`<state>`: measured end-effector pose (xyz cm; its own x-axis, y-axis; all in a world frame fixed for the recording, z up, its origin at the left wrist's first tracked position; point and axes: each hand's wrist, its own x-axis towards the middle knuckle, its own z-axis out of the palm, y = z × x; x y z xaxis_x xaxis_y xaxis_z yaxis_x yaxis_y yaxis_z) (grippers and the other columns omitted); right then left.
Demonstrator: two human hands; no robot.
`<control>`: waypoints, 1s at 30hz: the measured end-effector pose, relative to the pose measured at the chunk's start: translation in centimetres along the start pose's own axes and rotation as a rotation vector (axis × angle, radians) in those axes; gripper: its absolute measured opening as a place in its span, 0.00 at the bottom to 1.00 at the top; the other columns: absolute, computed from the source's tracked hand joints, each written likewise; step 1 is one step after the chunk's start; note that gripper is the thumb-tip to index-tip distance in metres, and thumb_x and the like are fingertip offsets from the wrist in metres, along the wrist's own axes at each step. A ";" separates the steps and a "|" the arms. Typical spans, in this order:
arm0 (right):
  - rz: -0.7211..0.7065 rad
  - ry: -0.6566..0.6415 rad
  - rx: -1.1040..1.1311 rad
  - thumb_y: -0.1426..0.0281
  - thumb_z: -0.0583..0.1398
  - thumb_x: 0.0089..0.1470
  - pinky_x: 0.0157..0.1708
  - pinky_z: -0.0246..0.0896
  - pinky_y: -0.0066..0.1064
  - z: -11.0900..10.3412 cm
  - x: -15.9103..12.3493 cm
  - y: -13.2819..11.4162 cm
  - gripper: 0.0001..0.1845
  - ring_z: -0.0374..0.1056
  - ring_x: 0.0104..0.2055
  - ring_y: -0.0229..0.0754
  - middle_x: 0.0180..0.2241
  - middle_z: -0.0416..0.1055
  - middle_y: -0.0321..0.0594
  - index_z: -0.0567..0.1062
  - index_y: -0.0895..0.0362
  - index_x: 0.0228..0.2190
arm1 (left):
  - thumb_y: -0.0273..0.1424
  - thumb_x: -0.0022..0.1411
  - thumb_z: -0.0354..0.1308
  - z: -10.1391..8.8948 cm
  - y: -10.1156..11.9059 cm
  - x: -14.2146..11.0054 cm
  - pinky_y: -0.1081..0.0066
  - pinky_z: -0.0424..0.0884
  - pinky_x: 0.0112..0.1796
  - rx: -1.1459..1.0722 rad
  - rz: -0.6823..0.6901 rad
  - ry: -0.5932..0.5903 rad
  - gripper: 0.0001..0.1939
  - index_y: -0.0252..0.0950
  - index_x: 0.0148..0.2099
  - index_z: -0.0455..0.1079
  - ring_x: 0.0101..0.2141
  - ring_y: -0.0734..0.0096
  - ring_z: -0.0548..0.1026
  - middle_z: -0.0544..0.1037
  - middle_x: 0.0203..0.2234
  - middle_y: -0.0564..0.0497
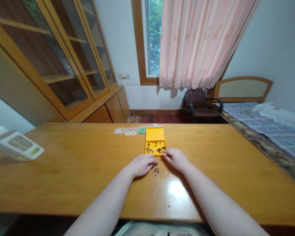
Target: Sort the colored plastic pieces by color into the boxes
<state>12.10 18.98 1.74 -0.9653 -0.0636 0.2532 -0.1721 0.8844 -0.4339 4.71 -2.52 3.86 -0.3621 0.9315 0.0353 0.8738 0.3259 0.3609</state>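
Note:
A yellow box (155, 134) lies open on the wooden table, with several small dark brown pieces (159, 150) scattered in its near tray. My right hand (177, 158) is at the tray's near right corner, thumb and fingers drawn together by the dark pieces; whatever lies between the fingertips is too small to make out. Just in front of the box, my left hand (143, 165) rests low with its fingers curled over the tabletop. Its fingertips are beside a small loose pile of dark pieces (156, 170), and what they pinch is hidden.
Behind the box stand clear containers, one with green pieces (142, 130), one with pale pieces (131, 132), and a smaller one (118, 131). A white device (21, 145) stands at the table's left. One dark speck (168, 206) lies near the front edge. Beyond are a chair (199, 101) and a bed (265, 118).

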 end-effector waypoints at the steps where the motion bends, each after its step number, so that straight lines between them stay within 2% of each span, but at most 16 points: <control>1: -0.050 -0.057 0.026 0.65 0.55 0.56 0.38 0.61 0.29 -0.1 -0.2 -0.1 0.12 0.70 0.36 0.40 0.35 0.76 0.40 0.78 0.53 0.37 | 0.27 0.61 0.50 0.0 -0.1 -0.1 0.73 0.65 0.42 -0.014 0.003 -0.002 0.12 0.43 0.45 0.71 0.39 0.71 0.71 0.73 0.38 0.53; 4: -0.177 -0.203 0.090 0.66 0.56 0.56 0.37 0.61 0.27 -0.3 -0.8 -0.8 0.11 0.71 0.36 0.39 0.34 0.77 0.38 0.79 0.51 0.36 | 0.29 0.61 0.52 0.1 -0.2 -0.2 0.74 0.65 0.41 -0.039 0.016 -0.027 0.10 0.44 0.43 0.72 0.38 0.71 0.71 0.73 0.36 0.54; 8: -0.229 -0.286 0.117 0.69 0.56 0.54 0.36 0.60 0.26 -0.3 -0.9 -1.8 0.12 0.71 0.36 0.39 0.34 0.77 0.36 0.79 0.51 0.36 | 0.30 0.60 0.54 0.2 0.0 -0.1 0.75 0.65 0.38 -0.033 0.009 -0.048 0.08 0.42 0.40 0.72 0.36 0.72 0.71 0.73 0.35 0.54; 13: -0.248 -0.308 0.083 0.69 0.57 0.53 0.36 0.60 0.26 -0.2 -0.8 -2.2 0.12 0.71 0.35 0.39 0.34 0.77 0.36 0.79 0.50 0.37 | 0.30 0.59 0.53 0.3 -0.1 0.1 0.74 0.65 0.37 -0.023 -0.033 -0.030 0.06 0.40 0.39 0.71 0.36 0.71 0.71 0.74 0.35 0.53; 23: -0.220 -0.272 -0.022 0.69 0.56 0.54 0.35 0.60 0.28 0.5 -0.9 -2.6 0.11 0.70 0.33 0.39 0.32 0.77 0.38 0.79 0.53 0.33 | 0.28 0.61 0.51 0.7 -0.6 0.2 0.73 0.66 0.36 0.017 -0.118 0.026 0.05 0.39 0.38 0.67 0.35 0.70 0.71 0.73 0.35 0.52; 27: -0.223 -0.276 -0.024 0.69 0.56 0.54 0.35 0.60 0.27 0.4 -0.9 -2.7 0.11 0.70 0.34 0.39 0.33 0.77 0.38 0.79 0.53 0.34 | 0.30 0.64 0.48 0.8 -0.7 0.4 0.71 0.66 0.39 0.051 -0.178 0.163 0.07 0.39 0.40 0.67 0.37 0.69 0.71 0.72 0.37 0.51; 30: -0.243 -0.278 -0.003 0.68 0.56 0.54 0.37 0.60 0.27 0.3 -0.9 -2.6 0.12 0.71 0.36 0.39 0.35 0.77 0.38 0.78 0.52 0.37 | 0.29 0.65 0.46 0.8 -0.9 0.7 0.68 0.66 0.43 0.083 -0.286 0.301 0.10 0.38 0.47 0.65 0.42 0.67 0.71 0.71 0.42 0.48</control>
<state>13.39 16.59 2.37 -0.9129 -0.3948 0.1033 -0.4025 0.8294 -0.3875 3.98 -2.04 2.80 -0.6616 0.7169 0.2199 0.7432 0.5877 0.3198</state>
